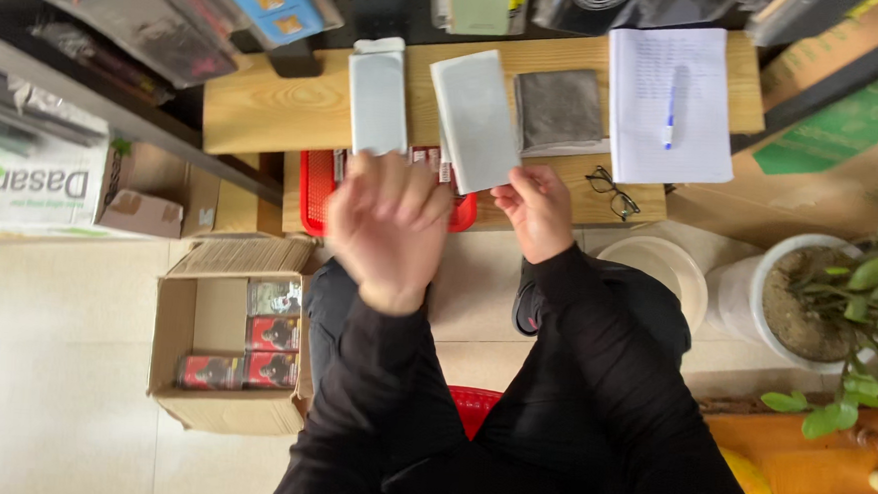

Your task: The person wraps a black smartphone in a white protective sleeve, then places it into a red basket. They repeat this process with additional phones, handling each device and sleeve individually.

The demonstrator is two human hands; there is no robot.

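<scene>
White packet [478,119] is pinched at one corner by right hand [536,214]; left hand [388,224] blurred, grip cannot be told; slip risked.

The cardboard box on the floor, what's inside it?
The cardboard box holds small red and dark packets lined along its right side and bottom; the rest shows bare cardboard. Anything beneath the packets is covered.

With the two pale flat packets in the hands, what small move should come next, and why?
Probably lower the left hand a little so its pale rectangular flat packet can be seen in full. This hand is blurred and covers the packet's lower end and part of the red plastic tray. The right hand holds the second pale flat packet by its lower edge, tilted, above the light wooden bench.
</scene>
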